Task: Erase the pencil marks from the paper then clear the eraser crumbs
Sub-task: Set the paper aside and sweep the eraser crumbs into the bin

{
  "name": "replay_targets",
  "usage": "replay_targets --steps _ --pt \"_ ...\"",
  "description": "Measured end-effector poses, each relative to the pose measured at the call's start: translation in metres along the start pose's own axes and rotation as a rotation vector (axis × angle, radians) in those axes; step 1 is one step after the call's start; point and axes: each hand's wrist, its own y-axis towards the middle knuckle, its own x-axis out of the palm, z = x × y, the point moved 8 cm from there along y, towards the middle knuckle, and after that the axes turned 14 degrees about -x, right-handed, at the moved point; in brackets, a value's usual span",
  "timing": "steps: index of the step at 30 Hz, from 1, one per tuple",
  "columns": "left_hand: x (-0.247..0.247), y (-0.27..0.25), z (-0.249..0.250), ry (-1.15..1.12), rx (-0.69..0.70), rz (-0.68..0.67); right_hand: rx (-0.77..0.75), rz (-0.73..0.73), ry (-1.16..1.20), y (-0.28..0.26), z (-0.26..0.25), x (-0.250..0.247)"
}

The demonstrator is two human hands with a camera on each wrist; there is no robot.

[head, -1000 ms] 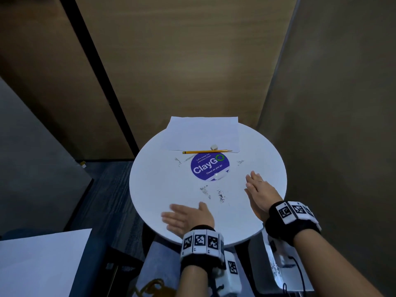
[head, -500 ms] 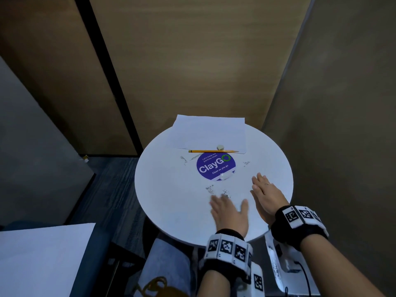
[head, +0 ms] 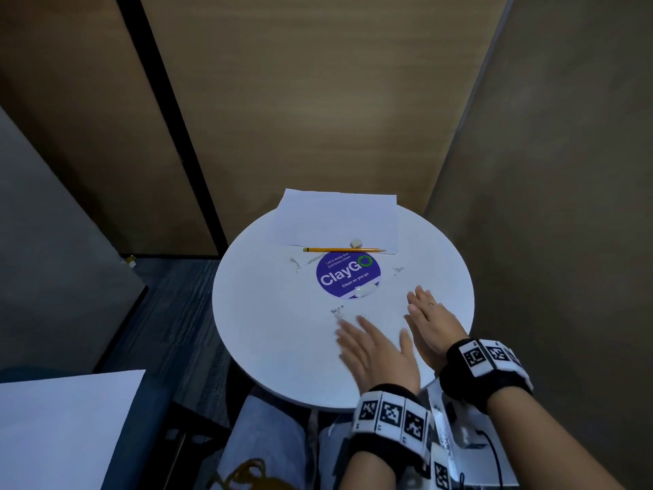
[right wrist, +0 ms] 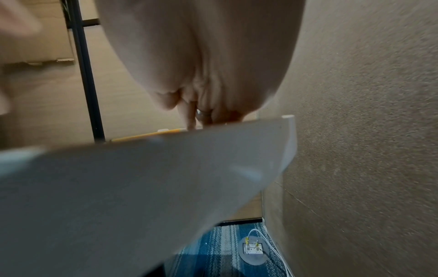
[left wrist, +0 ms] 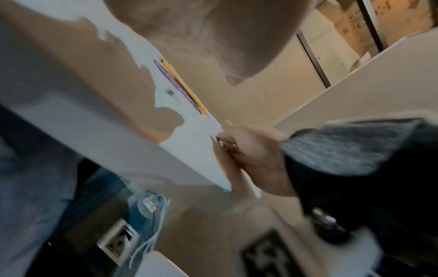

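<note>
A white sheet of paper (head: 339, 219) lies at the far edge of the round white table (head: 268, 313). A yellow pencil (head: 342, 249) and a small white eraser (head: 356, 244) rest along the sheet's near edge. Dark eraser crumbs (head: 337, 311) are scattered near the middle, with smaller patches (head: 295, 263) to the left and right (head: 398, 269) of the purple sticker. My left hand (head: 374, 348) lies flat and open on the table, blurred, just behind the middle crumbs. My right hand (head: 429, 320) stands open on its edge at the table's right, fingers straight.
A purple round "ClayGO" sticker (head: 348, 275) marks the table's centre. Wooden wall panels close in behind and a grey-brown wall (head: 547, 206) stands to the right. A white surface (head: 63, 429) lies at lower left. Carpet with a floor socket (right wrist: 253, 250) lies under the table.
My left hand has swept from the table's near-left edge to the right, toward my right hand, and now sits beside it by the middle crumbs. My right hand has barely moved.
</note>
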Motion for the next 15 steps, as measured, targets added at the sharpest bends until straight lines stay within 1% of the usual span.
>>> replay_targets --steps 1,2,3,4,5,8,9,10,13,14,15 --pt "-0.007 0.003 -0.007 0.001 -0.059 0.063 -0.005 -0.001 0.025 -0.001 -0.001 -0.002" --pt "-0.015 0.004 -0.015 0.005 -0.131 0.097 -0.009 -0.002 0.058 -0.003 -0.002 -0.004" --pt "-0.019 0.005 -0.021 0.005 -0.187 0.108 -0.013 0.001 0.084 -0.005 -0.002 -0.006" --pt "-0.020 0.005 -0.021 -0.011 -0.207 0.084 -0.014 0.010 0.090 -0.007 0.000 -0.009" --pt "-0.016 0.005 -0.016 -0.020 -0.176 0.054 -0.010 0.026 0.062 -0.010 0.004 -0.012" --pt "0.006 -0.009 0.020 -0.088 0.065 -0.099 0.039 0.060 -0.148 -0.022 0.023 -0.021" --pt "0.007 -0.013 0.027 -0.101 0.085 -0.092 0.066 0.053 -0.207 -0.028 0.030 -0.022" --pt "0.006 -0.014 0.028 -0.092 0.059 -0.058 0.087 0.037 -0.245 -0.034 0.035 -0.021" --pt "0.001 -0.011 0.013 -0.069 -0.117 0.038 0.093 -0.018 -0.282 -0.044 0.041 -0.017" --pt "-0.001 -0.011 0.009 -0.078 -0.173 0.034 0.085 -0.037 -0.288 -0.044 0.042 -0.017" --pt "0.003 -0.011 0.007 -0.105 -0.191 0.011 0.078 -0.057 -0.289 -0.042 0.042 -0.017"
